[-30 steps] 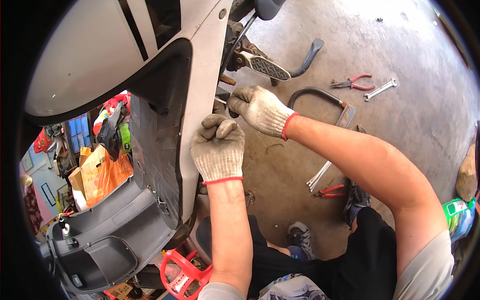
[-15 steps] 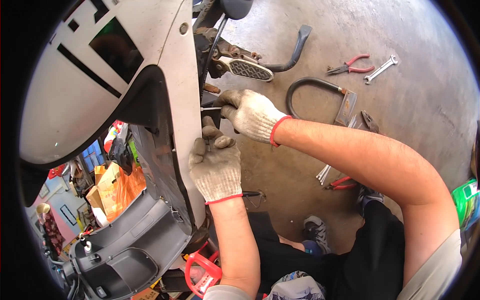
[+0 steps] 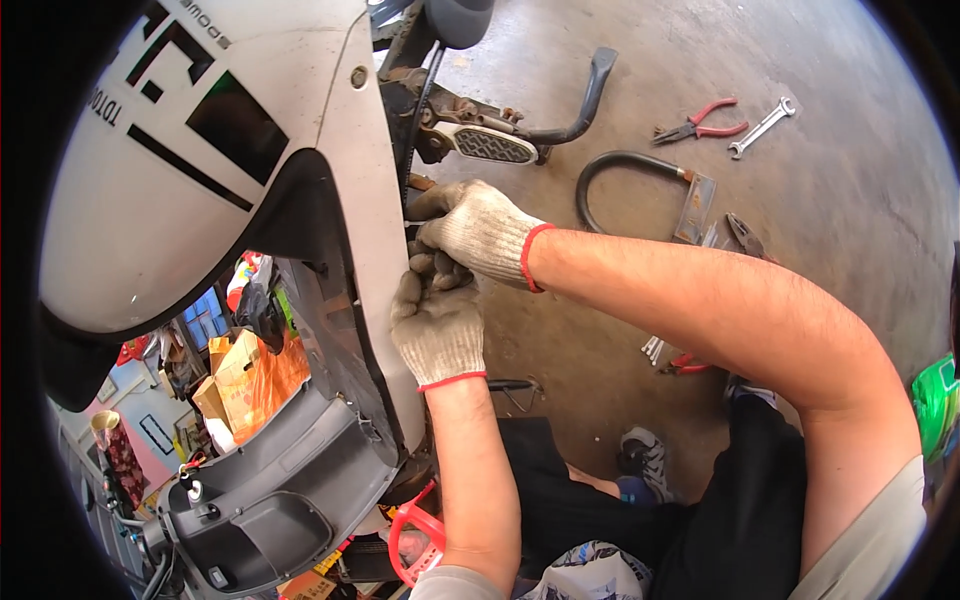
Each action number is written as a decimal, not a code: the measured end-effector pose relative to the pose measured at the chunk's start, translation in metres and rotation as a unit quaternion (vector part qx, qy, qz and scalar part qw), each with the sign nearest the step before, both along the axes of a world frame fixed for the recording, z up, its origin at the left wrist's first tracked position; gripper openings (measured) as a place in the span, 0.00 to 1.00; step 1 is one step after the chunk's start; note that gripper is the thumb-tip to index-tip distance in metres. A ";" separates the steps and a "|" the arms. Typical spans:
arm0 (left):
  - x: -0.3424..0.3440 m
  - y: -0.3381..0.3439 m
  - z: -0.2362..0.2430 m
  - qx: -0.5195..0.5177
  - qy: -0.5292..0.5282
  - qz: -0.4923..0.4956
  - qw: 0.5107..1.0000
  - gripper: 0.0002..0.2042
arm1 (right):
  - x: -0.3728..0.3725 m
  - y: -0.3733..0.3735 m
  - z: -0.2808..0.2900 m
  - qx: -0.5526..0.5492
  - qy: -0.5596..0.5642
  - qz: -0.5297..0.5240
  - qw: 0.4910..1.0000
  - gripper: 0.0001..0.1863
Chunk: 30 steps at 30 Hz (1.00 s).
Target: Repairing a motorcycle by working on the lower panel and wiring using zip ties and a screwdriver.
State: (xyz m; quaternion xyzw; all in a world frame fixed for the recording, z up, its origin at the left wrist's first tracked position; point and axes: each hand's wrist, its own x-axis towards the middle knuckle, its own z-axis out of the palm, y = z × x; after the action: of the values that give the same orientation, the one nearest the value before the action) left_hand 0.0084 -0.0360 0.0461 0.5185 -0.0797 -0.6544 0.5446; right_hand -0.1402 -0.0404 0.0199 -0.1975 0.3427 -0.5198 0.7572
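Observation:
In the head view, my right hand (image 3: pixel 475 228), in a grimy white knit glove with red cuff, is closed at the edge of the scooter's pale body panel (image 3: pixel 380 300), pinching a thin white cable tie (image 3: pixel 410 223) that is mostly hidden. My left hand (image 3: pixel 435 320), gloved alike, sits just below it with curled fingers reaching under the right hand's fingertips; what they hold cannot be made out. Just above the hands are a black cable (image 3: pixel 420 110), a rusty bracket and a footpeg (image 3: pixel 490 142) with a tread pad.
On the concrete floor lie red-handled pliers (image 3: pixel 690 130), a wrench (image 3: pixel 762 128), a U-lock (image 3: pixel 595 195), more pliers (image 3: pixel 743 235) and several white ties (image 3: pixel 652 348). Left are cardboard boxes (image 3: pixel 235 385), bags and grey scooter bodywork (image 3: pixel 290 500); below, a red plastic item (image 3: pixel 415 530).
My right hand has moved left and slightly down over the tips of my left fingers, covering most of the white tie. The view has shifted, showing more of the lettered panel.

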 end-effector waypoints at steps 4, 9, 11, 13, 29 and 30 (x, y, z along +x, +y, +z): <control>0.004 -0.001 0.000 -0.013 0.097 -0.040 0.994 0.08 | -0.003 -0.002 0.007 -0.033 0.074 0.009 0.997 0.18; 0.003 0.004 -0.004 -0.032 0.066 -0.012 0.997 0.09 | -0.001 -0.003 -0.006 -0.069 0.190 0.007 0.979 0.19; 0.003 0.004 -0.004 -0.045 0.064 -0.028 0.997 0.10 | 0.001 -0.003 -0.013 -0.080 0.285 0.021 0.955 0.18; 0.002 0.003 -0.004 -0.016 0.055 -0.006 0.998 0.10 | 0.003 -0.002 -0.019 -0.112 0.301 0.012 0.947 0.15; -0.008 0.004 0.006 -0.043 0.134 -0.004 0.990 0.11 | 0.018 -0.013 -0.048 -0.233 0.463 -0.041 0.854 0.16; -0.009 0.005 0.005 -0.054 0.137 -0.018 0.989 0.12 | 0.019 -0.013 -0.050 -0.170 0.426 -0.017 0.888 0.16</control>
State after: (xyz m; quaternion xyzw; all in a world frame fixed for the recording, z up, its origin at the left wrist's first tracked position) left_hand -0.0002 -0.0314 0.0514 0.3921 -0.0486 -0.7240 0.5655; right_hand -0.1213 -0.0530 -0.0303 -0.5198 0.5420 -0.4487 0.4845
